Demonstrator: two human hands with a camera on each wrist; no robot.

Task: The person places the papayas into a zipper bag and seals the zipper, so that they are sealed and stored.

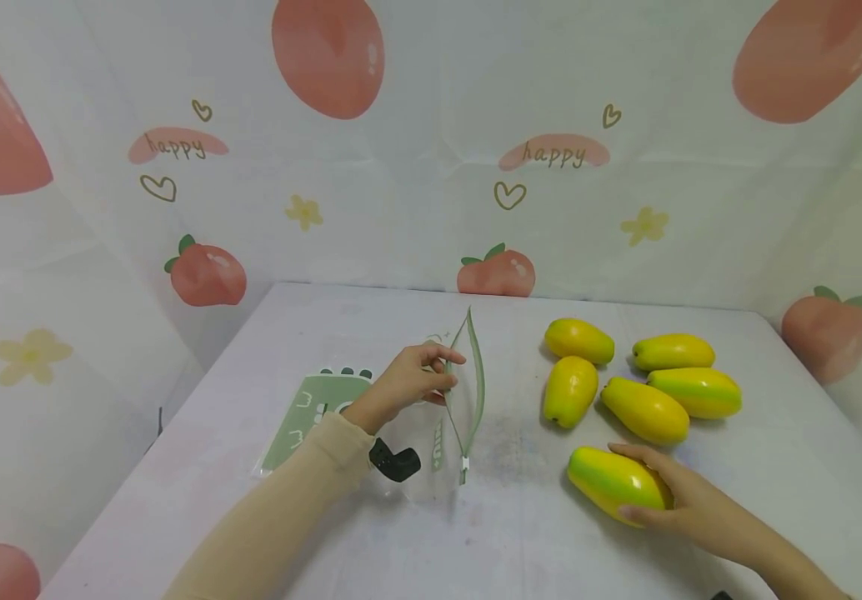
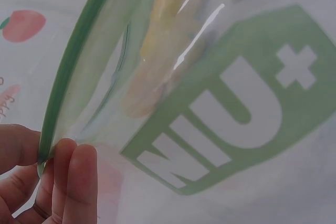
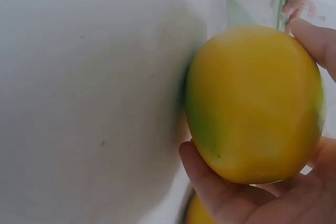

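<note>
My left hand (image 1: 408,379) pinches the rim of a clear zip bag (image 2: 231,114) between thumb and fingers. The bag has a green zip strip (image 1: 478,375) and a green "NIU+" print. Its mouth stands parted and faces right, towards the fruit. My right hand (image 1: 674,500) grips a yellow-green papaya (image 1: 614,483), with the thumb on the near side and fingers across the far side. In the right wrist view the papaya (image 3: 254,103) fills the space between thumb and fingers, close to the white tabletop.
Several more papayas (image 1: 644,410) lie in a loose group at the right, beyond the held one. A flat green printed panel (image 1: 299,425) lies left under the left forearm. A small black device (image 1: 395,461) shows by the left wrist. Patterned cloth (image 1: 401,208) hangs behind the table.
</note>
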